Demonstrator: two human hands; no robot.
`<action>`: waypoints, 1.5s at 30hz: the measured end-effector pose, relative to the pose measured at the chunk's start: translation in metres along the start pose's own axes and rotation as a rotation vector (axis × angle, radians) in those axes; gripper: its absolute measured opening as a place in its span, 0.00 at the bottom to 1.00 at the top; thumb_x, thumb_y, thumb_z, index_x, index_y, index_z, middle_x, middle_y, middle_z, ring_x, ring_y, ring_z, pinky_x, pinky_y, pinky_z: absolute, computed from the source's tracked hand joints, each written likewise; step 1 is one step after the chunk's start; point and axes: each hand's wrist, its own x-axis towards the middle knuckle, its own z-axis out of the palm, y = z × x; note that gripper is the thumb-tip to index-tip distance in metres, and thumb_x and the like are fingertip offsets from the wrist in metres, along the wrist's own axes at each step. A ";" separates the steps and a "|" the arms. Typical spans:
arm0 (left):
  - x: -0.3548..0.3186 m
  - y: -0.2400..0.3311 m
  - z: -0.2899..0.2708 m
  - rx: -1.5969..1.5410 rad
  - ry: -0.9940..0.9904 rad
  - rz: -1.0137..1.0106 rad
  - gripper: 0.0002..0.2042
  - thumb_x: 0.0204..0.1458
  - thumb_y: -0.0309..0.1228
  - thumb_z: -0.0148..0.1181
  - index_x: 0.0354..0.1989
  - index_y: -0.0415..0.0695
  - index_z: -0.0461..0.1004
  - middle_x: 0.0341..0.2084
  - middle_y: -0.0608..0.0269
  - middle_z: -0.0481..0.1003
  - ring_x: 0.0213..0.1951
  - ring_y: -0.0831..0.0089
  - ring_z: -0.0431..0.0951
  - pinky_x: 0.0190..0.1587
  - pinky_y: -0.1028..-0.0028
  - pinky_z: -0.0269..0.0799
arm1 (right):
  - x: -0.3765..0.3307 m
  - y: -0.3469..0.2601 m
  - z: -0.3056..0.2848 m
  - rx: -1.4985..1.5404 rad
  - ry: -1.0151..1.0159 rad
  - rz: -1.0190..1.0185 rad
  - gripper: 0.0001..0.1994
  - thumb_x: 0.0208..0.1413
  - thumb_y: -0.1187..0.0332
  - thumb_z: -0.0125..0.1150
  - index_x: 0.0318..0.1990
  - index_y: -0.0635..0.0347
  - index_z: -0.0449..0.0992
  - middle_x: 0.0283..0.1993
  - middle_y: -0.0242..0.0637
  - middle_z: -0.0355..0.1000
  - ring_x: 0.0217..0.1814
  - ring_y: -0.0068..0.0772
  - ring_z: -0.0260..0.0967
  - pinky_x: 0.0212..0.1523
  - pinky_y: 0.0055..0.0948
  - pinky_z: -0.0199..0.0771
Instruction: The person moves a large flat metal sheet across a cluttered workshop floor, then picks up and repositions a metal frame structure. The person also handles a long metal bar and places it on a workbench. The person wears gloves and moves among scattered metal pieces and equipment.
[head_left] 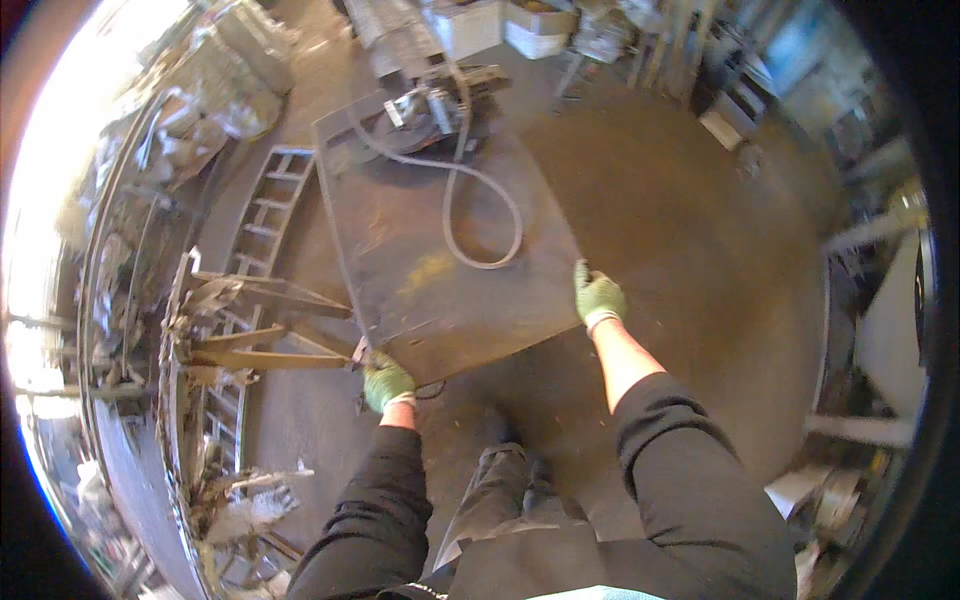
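A large flat brownish-grey sheet [400, 225], perhaps metal, with a yellowish smear, stretches out in front of me. My left hand [388, 383], in a green glove, is closed on its near left corner. On the sheet's right edge, near the other close corner, my right hand [599, 295] grips in a matching glove; the fingertips under the edge are hidden. A pale hose [500, 215] lies looped over the sheet. It runs to a metal tool or machine [425, 110] at the sheet's far end, whose exact kind I cannot make out.
An aluminium ladder [268, 215] lies to the left, beside a rack of wooden pieces [250, 358] reaching close to my left hand. White boxes [468, 28] stand at the back. Bagged material [215, 95] is piled far left. Along the right stands a framed panel [890, 320].
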 end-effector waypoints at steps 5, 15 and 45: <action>-0.014 -0.016 0.014 -0.043 -0.078 -0.089 0.39 0.70 0.62 0.37 0.46 0.35 0.84 0.39 0.36 0.84 0.42 0.35 0.84 0.46 0.45 0.78 | 0.004 0.007 -0.044 0.022 -0.087 -0.005 0.38 0.68 0.33 0.35 0.44 0.52 0.88 0.49 0.51 0.83 0.56 0.61 0.79 0.57 0.57 0.76; -0.054 -0.003 -0.012 -0.115 -0.088 -0.158 0.38 0.70 0.60 0.38 0.56 0.35 0.82 0.50 0.39 0.83 0.53 0.40 0.83 0.54 0.51 0.79 | -0.017 0.033 -0.115 0.112 -0.062 0.083 0.33 0.68 0.34 0.43 0.43 0.52 0.86 0.46 0.47 0.84 0.52 0.55 0.82 0.53 0.55 0.80; -0.352 -0.222 -0.136 -0.185 -0.207 -0.031 0.32 0.69 0.54 0.46 0.57 0.33 0.79 0.52 0.39 0.82 0.52 0.46 0.84 0.53 0.55 0.79 | -0.309 0.338 -0.175 0.253 0.078 0.131 0.29 0.68 0.39 0.48 0.43 0.54 0.88 0.44 0.43 0.85 0.47 0.53 0.83 0.47 0.51 0.81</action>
